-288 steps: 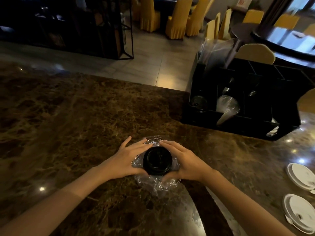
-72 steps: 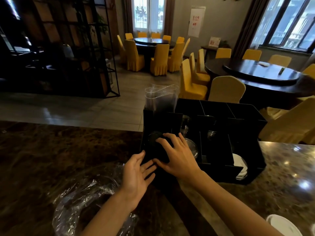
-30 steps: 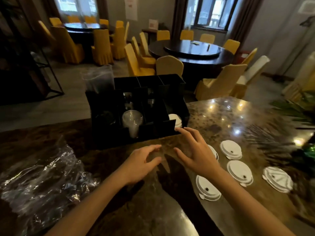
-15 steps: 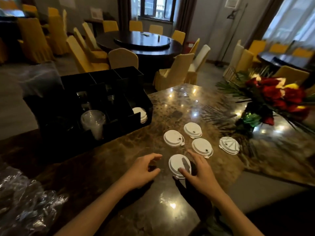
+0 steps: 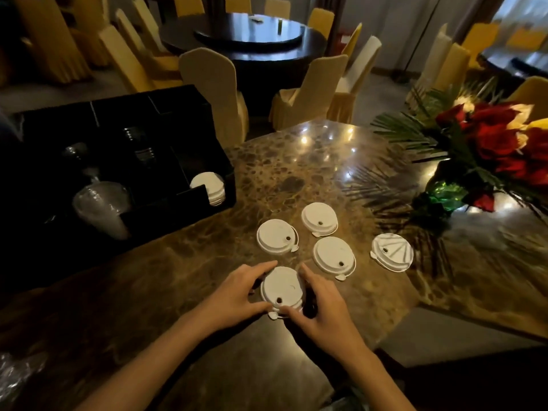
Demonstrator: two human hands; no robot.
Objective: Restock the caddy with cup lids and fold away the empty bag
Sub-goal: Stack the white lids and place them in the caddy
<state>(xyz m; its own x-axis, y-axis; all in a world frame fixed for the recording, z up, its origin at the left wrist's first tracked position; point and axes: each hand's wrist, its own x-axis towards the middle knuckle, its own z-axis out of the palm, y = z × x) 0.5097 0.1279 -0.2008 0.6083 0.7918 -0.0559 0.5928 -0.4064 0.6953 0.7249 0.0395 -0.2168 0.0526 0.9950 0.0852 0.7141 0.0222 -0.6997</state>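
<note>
Several white cup lids lie on the marble counter. My left hand (image 5: 234, 295) and my right hand (image 5: 321, 310) cup the nearest white lid (image 5: 281, 287) from both sides, fingers curled on its rim. Beyond it lie a lid (image 5: 276, 236), a lid (image 5: 319, 218), a lid (image 5: 333, 256) and, further right, an upside-down lid (image 5: 392, 252). The black caddy (image 5: 124, 114) stands at the left; its front right compartment holds a stack of white lids (image 5: 207, 185). The crumpled clear bag (image 5: 14, 378) shows only at the lower left edge.
The caddy also holds clear cups (image 5: 100, 206) and dark lids (image 5: 142, 149). A bunch of red flowers (image 5: 489, 143) with green fronds stands at the right. The counter edge (image 5: 415, 305) cuts in close to my right hand. Yellow chairs and round tables stand behind.
My view has swung right from the caddy to the loose lids. Both hands have closed in around the nearest white lid; half a second ago only the right fingertips touched it.
</note>
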